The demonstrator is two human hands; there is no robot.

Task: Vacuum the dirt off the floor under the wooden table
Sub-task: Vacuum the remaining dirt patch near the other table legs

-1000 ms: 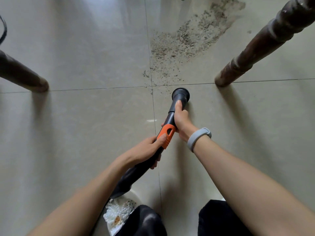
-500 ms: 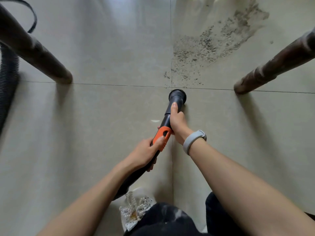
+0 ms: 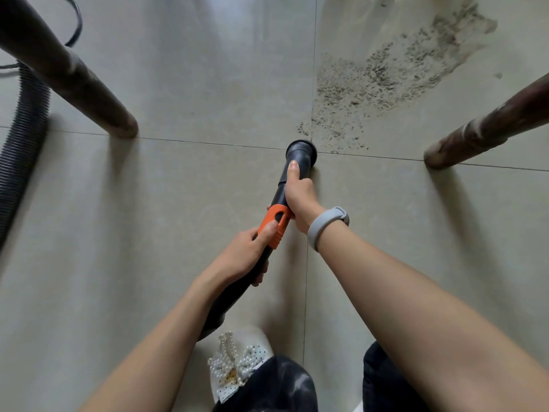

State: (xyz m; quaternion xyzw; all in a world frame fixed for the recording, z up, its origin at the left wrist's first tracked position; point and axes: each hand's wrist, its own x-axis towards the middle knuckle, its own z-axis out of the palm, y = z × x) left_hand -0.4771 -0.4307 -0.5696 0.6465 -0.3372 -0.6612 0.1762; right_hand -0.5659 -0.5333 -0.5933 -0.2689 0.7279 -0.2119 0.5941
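Both hands gripped the black vacuum tube (image 3: 292, 179) — right hand (image 3: 300, 197) forward with thumb along the nozzle, left hand (image 3: 246, 257) behind at the orange collar (image 3: 274, 226) — its mouth resting at the near edge of the dirt (image 3: 383, 72) on the tiled floor (image 3: 193, 84), between two table legs (image 3: 74, 75).

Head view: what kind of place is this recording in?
Probably a room in a home: glossy tiled floor, turned wooden table legs, and a vacuum hose trailing beside them.

Glossy beige tile floor (image 3: 184, 84) (thin grout lines (image 3: 309, 69)).
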